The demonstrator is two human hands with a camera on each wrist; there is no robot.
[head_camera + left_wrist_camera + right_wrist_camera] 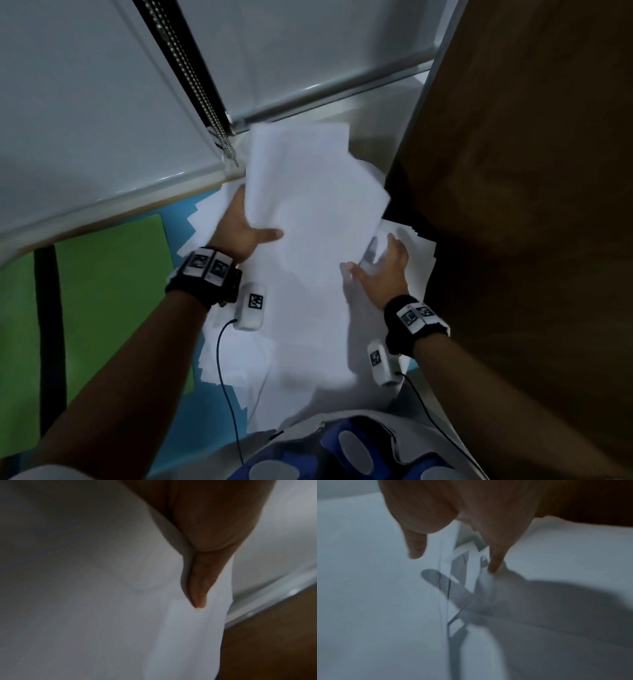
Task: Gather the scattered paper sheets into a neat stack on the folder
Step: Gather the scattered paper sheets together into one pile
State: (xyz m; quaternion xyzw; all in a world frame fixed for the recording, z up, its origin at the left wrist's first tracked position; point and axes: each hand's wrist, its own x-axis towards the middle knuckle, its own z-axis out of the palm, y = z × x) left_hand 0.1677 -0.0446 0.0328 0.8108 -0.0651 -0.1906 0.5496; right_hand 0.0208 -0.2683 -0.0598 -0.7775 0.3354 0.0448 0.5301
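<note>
A loose bundle of white paper sheets [308,212] is lifted and tilted in the middle of the head view. My left hand [245,222] grips its left edge, thumb on top and fingers hidden underneath. In the left wrist view the thumb [199,585] presses the sheets [102,601]. My right hand [373,260] is open at the bundle's right edge, fingers spread against the paper. The right wrist view shows the right hand [453,563] with one fingertip touching fanned sheet edges [447,588]. The green folder [109,291], crossed by a black band, lies flat to the left with no sheets on it.
More white sheets [236,363] lie scattered on the blue surface [205,421] under my arms. A brown wooden panel [513,171] stands close on the right. A white blind with a bead chain [195,78] rises behind. Wrist cables hang below both arms.
</note>
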